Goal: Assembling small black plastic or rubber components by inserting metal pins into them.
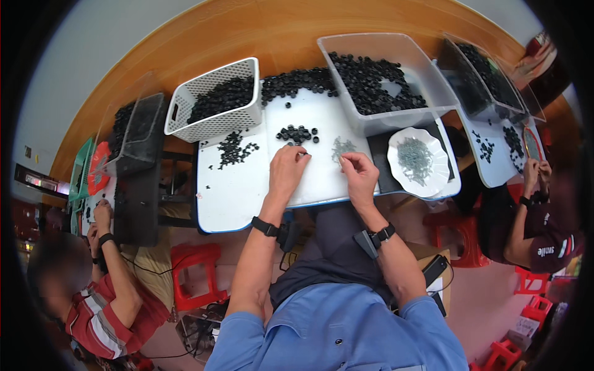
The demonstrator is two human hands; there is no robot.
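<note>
My left hand [286, 172] is at the middle of the white table board [232, 207], thumb and forefinger pinched on a small black part [304, 153]. Just beyond it lies a small heap of round black parts [296, 133]. To the right, my right hand [361, 178] is closed in a pinch beside a loose pile of small clear greenish pieces [342, 146]. Whatever sits between its fingertips is too small to make out. A white scalloped plate [440, 176] holding more of the clear pieces stands right of my right hand.
A white perforated basket [213, 128] and a clear plastic bin [387, 127], both with black parts, stand at the back. Small black pieces [232, 150] lie scattered at left. People [117, 297] work at tables on both sides. Red stools [197, 278] stand below.
</note>
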